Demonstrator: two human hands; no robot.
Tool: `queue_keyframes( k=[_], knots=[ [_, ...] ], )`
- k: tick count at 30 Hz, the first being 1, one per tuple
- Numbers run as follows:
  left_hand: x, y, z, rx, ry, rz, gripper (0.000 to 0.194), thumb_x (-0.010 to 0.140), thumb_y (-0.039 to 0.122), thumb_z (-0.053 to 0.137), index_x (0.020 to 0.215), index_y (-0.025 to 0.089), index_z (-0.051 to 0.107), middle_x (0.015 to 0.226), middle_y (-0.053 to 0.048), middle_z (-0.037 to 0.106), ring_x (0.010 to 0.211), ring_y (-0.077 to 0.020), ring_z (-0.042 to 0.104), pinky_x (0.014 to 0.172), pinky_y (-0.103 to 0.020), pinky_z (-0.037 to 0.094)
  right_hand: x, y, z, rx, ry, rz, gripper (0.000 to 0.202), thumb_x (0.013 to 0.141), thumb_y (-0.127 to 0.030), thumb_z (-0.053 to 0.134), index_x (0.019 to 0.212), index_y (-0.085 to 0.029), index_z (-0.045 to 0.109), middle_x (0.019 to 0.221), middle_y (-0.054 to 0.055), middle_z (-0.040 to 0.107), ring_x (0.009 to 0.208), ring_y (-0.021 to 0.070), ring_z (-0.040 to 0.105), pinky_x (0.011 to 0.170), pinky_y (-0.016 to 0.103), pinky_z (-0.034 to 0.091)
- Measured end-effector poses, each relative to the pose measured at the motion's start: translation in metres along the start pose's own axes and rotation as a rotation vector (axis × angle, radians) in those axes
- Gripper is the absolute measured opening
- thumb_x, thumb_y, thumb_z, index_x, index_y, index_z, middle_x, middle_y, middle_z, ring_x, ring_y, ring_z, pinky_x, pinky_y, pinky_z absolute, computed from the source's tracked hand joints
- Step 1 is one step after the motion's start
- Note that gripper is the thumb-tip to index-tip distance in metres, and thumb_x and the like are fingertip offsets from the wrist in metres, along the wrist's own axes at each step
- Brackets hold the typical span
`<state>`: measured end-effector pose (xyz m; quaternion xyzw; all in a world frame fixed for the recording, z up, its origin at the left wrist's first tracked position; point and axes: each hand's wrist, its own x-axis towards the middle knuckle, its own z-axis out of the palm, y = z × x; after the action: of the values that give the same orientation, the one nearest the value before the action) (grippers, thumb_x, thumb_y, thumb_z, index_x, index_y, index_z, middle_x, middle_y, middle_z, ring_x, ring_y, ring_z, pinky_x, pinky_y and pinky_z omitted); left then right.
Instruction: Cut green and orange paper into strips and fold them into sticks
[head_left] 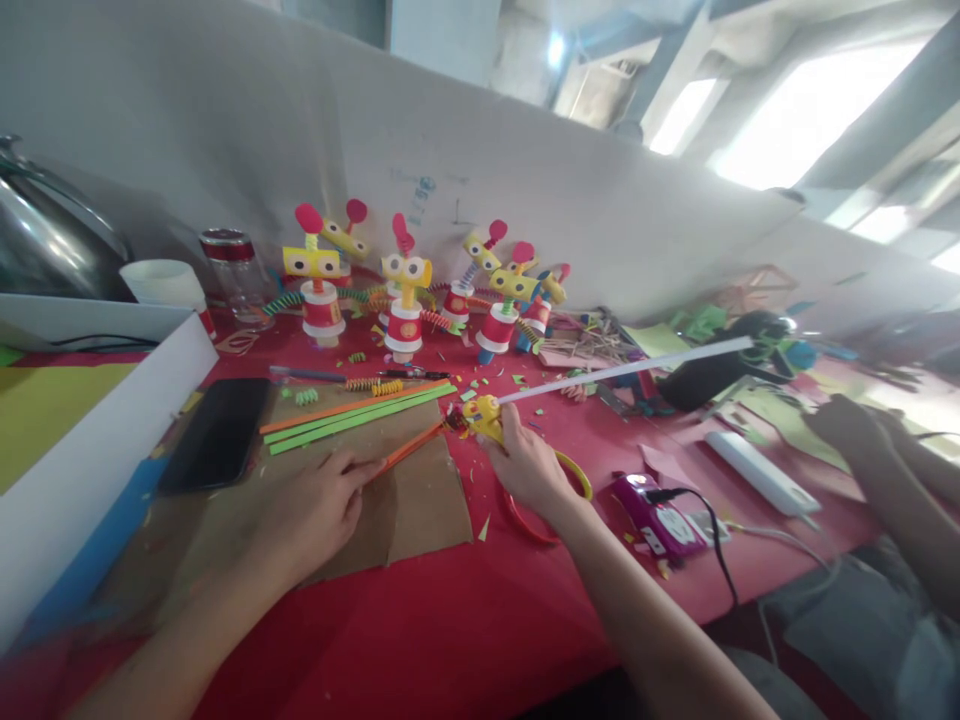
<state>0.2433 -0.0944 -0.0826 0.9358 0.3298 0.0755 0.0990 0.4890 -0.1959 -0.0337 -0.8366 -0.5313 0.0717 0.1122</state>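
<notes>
My left hand [322, 505] is closed in a pinch on one end of an orange paper strip [415, 447], above a piece of brown cardboard [427, 510]. My right hand [532, 465] is wrapped round a yellow hot glue gun [484, 415]. A long white glue stick [622, 372] runs out of its back. The gun's dark nozzle meets or overlaps the strip's far end; whether they touch I cannot tell. Green paper strips [360, 420] and another orange strip [352, 406] lie just beyond my left hand. My right palm hides the gun's handle.
Several paper-cup robot figures [322, 310] stand along the back wall. At left are a phone [217, 432], a white box [112, 440], a paper cup [161, 285] and a steel kettle [52, 230]. A purple box [660, 515] with a cable lies right, near a co-worker's hands [844, 430].
</notes>
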Motion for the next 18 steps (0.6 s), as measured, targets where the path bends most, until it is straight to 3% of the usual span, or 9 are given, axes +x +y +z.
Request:
queue_keyframes(
  k=[10, 18],
  knots=[
    [0.001, 0.002, -0.004, 0.063, -0.022, 0.006, 0.049, 0.090, 0.017, 0.035, 0.133, 0.026, 0.058, 0.111, -0.007, 0.062, 0.088, -0.0208, 0.062, 0.069, -0.032, 0.044, -0.003, 0.004, -0.009, 0.000, 0.085, 0.069, 0.034, 0.095, -0.035, 0.039, 0.124, -0.018, 0.036, 0.101, 0.014, 0.071, 0.087, 0.0304, 0.066, 0.060, 0.031, 0.031],
    [0.001, -0.001, 0.001, 0.032, 0.009, 0.001, 0.046, 0.091, 0.019, 0.037, 0.130, 0.026, 0.060, 0.111, -0.007, 0.062, 0.091, -0.0217, 0.062, 0.072, -0.032, 0.044, -0.016, -0.011, 0.011, 0.193, 0.005, -0.021, 0.029, 0.091, -0.033, 0.045, 0.115, -0.018, 0.038, 0.094, 0.011, 0.070, 0.080, 0.0271, 0.065, 0.059, 0.028, 0.032]
  ],
)
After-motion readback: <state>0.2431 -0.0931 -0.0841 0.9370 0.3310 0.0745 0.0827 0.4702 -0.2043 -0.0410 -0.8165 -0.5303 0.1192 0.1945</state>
